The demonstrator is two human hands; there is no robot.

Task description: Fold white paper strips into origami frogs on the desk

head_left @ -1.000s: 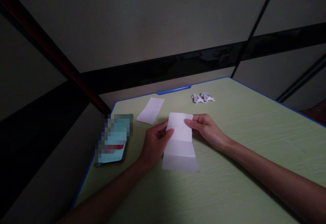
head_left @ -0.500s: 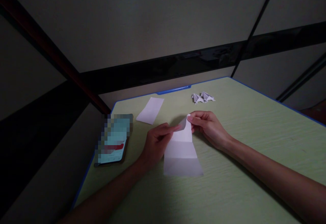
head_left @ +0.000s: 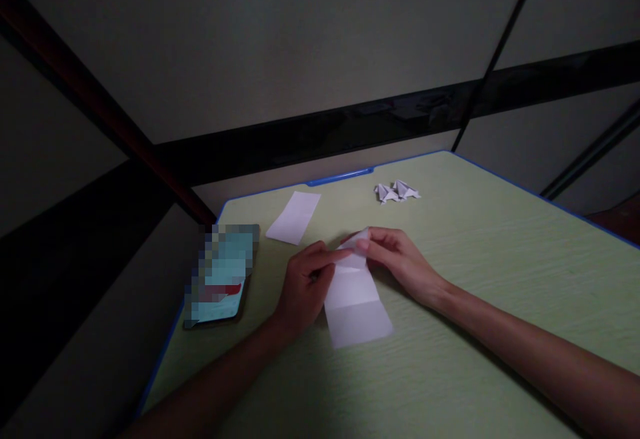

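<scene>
A creased strip of white paper lies on the table with its far end lifted and bent over between my hands. My left hand is closed at the paper's left edge, its index finger laid across the folded part. On the far right corner, my right hand pinches the paper between thumb and fingers. Crosswise creases show on the near half of the sheet. Some of the right fingertips are hidden behind the paper.
Beyond my left hand lies a second white paper piece. Two folded paper figures rest near the far edge. A phone with a lit, partly blurred screen is at the left of the green table. A blue ledge lines the back.
The paper's far end has been bent further over toward the left hand. My right hand has moved slightly left and nearer, and the near end has turned a little.
</scene>
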